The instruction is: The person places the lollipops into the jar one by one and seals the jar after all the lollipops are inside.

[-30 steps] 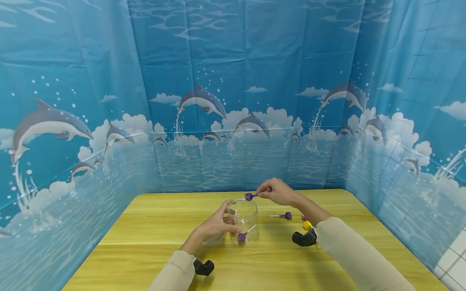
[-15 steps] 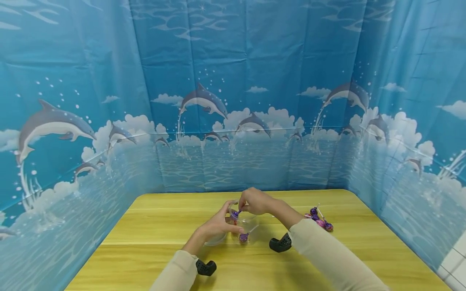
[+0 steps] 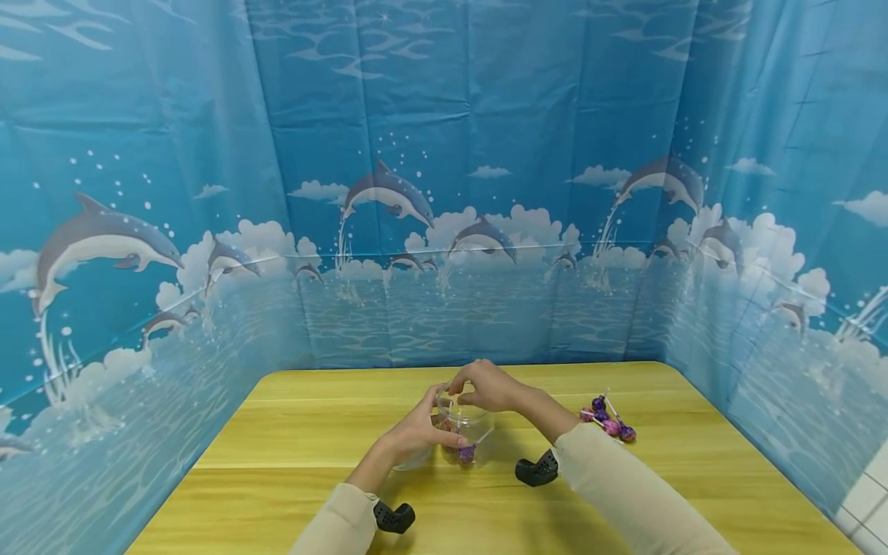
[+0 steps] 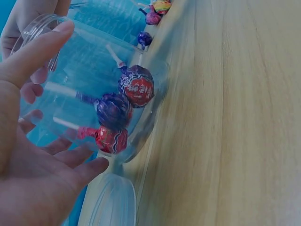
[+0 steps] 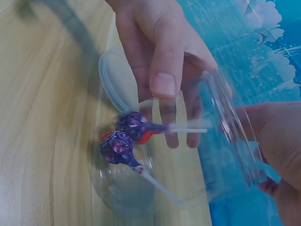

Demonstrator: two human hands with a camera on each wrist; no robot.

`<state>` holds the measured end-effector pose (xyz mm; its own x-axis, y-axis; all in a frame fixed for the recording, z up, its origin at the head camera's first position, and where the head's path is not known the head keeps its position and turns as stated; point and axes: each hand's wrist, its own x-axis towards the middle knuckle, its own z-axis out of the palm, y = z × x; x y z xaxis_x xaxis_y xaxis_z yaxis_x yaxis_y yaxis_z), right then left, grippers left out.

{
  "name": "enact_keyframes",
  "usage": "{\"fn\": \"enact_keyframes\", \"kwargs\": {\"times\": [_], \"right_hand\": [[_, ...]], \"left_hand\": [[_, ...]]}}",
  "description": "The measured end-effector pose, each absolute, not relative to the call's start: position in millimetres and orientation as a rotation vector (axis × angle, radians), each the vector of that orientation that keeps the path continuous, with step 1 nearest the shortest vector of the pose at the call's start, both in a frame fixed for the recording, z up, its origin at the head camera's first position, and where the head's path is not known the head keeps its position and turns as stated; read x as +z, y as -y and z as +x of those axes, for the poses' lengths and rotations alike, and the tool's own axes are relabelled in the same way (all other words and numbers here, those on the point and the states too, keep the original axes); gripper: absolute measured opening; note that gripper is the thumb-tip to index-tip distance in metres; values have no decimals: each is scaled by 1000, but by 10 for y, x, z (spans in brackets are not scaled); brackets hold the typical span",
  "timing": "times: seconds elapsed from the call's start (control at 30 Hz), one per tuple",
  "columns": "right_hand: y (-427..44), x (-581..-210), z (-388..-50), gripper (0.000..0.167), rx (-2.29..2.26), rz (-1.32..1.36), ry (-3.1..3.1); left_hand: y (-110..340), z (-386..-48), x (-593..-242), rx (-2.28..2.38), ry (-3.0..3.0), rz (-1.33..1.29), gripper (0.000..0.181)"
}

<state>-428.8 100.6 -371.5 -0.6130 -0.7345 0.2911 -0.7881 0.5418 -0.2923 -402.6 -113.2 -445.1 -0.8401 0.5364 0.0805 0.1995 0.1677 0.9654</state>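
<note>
right hand (image 3: 486, 388), now emptied, is spreading its grip at the jar's (image 3: 479, 420) mouth; left hand (image 3: 418, 429) is clasping it; three lollipops (image 4: 113, 111) are lying inside, a pile (image 3: 610, 426) remaining to its right.

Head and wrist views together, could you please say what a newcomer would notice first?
Probably the blue curtain with leaping dolphins, filling the background behind the yellow table. Then the clear jar, gripped by the left hand mid-table, with lollipops inside and the right hand at its mouth. More lollipops lie toward the table's right.
</note>
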Motion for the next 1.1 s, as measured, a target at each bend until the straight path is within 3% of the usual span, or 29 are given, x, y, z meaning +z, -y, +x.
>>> {"fn": "enact_keyframes", "kwargs": {"times": [1.1], "right_hand": [[-1762, -3439, -4155, 20, 907, 1101, 2723]], "left_hand": [[1045, -4018, -4502, 1899, -2124, 686, 86]]}}
